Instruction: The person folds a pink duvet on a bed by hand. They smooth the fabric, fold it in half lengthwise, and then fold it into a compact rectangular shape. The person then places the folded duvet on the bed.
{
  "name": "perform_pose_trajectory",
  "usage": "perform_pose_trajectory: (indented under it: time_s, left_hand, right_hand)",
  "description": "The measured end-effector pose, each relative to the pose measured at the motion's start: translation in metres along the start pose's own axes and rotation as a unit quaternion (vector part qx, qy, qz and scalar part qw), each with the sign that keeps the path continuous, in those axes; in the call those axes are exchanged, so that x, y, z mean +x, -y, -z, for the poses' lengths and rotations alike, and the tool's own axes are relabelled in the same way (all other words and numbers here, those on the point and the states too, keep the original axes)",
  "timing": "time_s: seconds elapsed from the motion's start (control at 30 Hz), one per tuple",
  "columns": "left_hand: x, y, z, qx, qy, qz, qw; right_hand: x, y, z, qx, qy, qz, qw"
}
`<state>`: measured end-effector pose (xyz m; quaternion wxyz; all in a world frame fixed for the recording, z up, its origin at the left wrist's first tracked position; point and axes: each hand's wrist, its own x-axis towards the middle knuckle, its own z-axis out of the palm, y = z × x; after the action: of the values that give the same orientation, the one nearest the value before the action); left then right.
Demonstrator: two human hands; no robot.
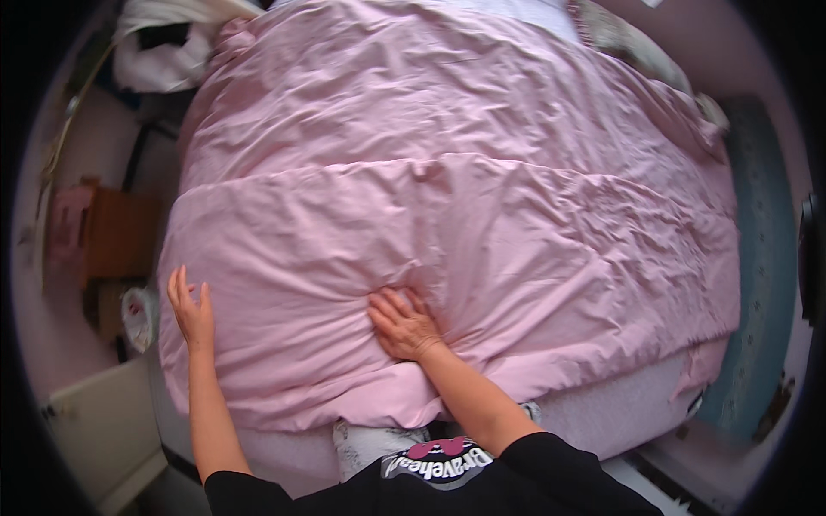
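Observation:
A pink duvet (516, 258) covers most of the bed before me, its near part folded back over the rest so that a raised edge runs across the middle. My right hand (403, 326) presses down on the folded part with its fingers spread, and creases fan out around it. Over the duvet's left side is my left hand (190, 309), fingers apart and holding nothing; whether it touches the cloth I cannot tell. Along the near side shows the pale mattress (594, 413) under the duvet's edge.
White cloth (174, 58) hangs at the far left. A wooden cabinet (122, 232) and a plastic bag (139, 316) stand left of the bed. A patterned pillow (635, 48) lies at the far right, near a blue-green panel (755, 271). A pale board (103, 426) is at lower left.

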<state>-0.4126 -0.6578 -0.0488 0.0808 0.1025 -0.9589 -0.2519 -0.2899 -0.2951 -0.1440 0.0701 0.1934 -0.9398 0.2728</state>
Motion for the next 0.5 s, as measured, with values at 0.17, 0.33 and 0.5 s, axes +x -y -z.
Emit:
perform_pose_trajectory:
  time_s: [0.17, 0.33, 0.5]
  left_hand:
    - [0.081, -0.074, -0.084, 0.044, -0.006, -0.258, 0.965]
    - [0.131, -0.074, -0.114, 0.117, 0.166, -0.195, 0.960]
    - [0.148, -0.028, -0.118, 0.160, -0.004, -0.238, 0.958]
  right_hand:
    - [0.002, 0.003, -0.002, 0.027, -0.028, 0.037, 0.999]
    - [-0.011, -0.004, 0.001, 0.039, -0.043, 0.037, 0.998]
    - [-0.002, -0.004, -0.005, 0.051, -0.042, 0.039, 0.997]
